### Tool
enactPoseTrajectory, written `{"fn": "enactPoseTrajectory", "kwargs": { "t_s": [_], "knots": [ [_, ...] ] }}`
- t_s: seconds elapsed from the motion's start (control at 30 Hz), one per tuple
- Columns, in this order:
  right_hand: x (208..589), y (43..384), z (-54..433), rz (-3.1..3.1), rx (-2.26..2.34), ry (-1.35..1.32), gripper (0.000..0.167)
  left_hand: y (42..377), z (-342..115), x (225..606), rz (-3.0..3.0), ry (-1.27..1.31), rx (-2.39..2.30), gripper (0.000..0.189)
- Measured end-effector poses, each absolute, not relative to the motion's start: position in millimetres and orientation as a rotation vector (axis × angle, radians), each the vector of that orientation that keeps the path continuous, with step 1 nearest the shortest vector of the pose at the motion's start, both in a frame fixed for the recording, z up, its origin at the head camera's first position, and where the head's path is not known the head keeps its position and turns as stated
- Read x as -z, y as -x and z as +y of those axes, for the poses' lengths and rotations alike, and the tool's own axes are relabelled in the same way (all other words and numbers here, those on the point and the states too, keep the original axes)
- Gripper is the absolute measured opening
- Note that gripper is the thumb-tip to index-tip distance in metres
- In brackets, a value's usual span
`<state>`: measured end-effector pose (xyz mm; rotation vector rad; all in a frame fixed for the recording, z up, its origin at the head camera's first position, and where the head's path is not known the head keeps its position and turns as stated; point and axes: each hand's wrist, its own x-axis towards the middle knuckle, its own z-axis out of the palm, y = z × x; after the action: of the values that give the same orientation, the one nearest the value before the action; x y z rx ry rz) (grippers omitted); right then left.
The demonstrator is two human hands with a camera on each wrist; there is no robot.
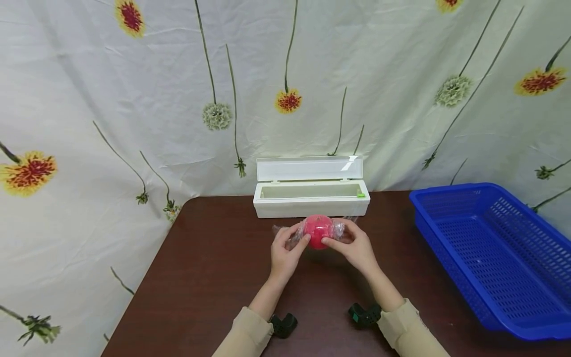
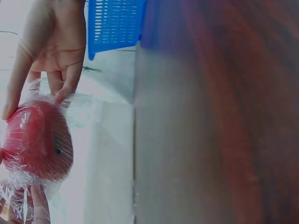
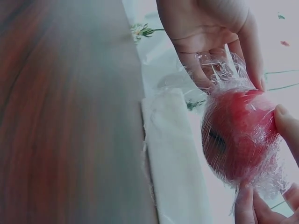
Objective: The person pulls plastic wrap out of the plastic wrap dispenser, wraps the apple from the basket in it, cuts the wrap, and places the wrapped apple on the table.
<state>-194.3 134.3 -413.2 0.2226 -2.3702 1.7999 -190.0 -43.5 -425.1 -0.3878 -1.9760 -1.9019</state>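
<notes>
A red apple (image 1: 318,231), round and glossy, is wrapped in clear cling film (image 1: 339,229) that bunches up at its left and right sides. My left hand (image 1: 283,254) grips the left side, thumb toward me and fingers at the crumpled film. On the opposite side my right hand (image 1: 358,249) pinches the wrapped apple in the same way. Both hands hold it above the table. A dark spot shows on the apple (image 3: 238,135) through the film in the right wrist view. Behind it stands a long white box (image 1: 312,207) with its lid raised and a small green piece (image 1: 361,195) at its right end.
A blue perforated plastic basket (image 1: 450,263) sits at the right on the dark brown table (image 1: 214,267). A white flowered cloth (image 1: 178,74) hangs along the table's back edge. Black wrist devices (image 1: 284,325) show below the hands.
</notes>
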Motion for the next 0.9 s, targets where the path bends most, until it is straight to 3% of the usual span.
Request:
{"fn": "enactPoseTrajectory", "kwargs": {
  "t_s": [0.4, 0.9],
  "knots": [
    [417, 203, 136, -2.294, -1.872, -0.219, 0.051, 180, -44, 400, -1.923, 0.418, 1.839, 0.032],
    [391, 192, 122, -2.204, -1.882, -0.262, 0.050, 161, -51, 361, -1.949, 0.389, 1.704, 0.031]
  ]
}}
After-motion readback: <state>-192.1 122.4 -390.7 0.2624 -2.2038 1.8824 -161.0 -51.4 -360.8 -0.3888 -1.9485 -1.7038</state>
